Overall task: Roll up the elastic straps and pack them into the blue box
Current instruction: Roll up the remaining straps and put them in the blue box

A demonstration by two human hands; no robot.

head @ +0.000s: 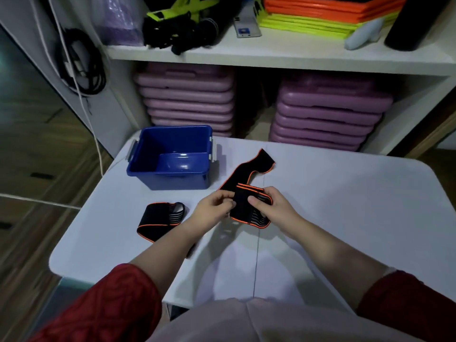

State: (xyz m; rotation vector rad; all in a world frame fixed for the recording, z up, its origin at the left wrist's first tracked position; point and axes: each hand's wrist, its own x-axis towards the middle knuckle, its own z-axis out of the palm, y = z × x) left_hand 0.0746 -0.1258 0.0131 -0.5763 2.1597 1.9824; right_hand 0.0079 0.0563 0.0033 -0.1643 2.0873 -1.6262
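Note:
A black elastic strap with orange edging point(248, 174) lies in the middle of the white table point(345, 206), its near end partly rolled. My left hand point(214, 206) pinches the left side of that roll, and my right hand point(274, 206) grips its right side with the thumb on top. The strap's free tail runs away toward the back of the table. A second black and orange strap point(160, 219) lies folded at the left, partly under my left forearm. The blue box point(172, 159) stands open at the table's back left, with nothing visible inside.
Behind the table stands a white shelf unit point(271, 55) with stacked purple cases point(187, 99) below and orange and yellow-green mats point(328, 16) above. Black cables point(84, 62) and a white cord hang at the left. Wooden floor lies to the left.

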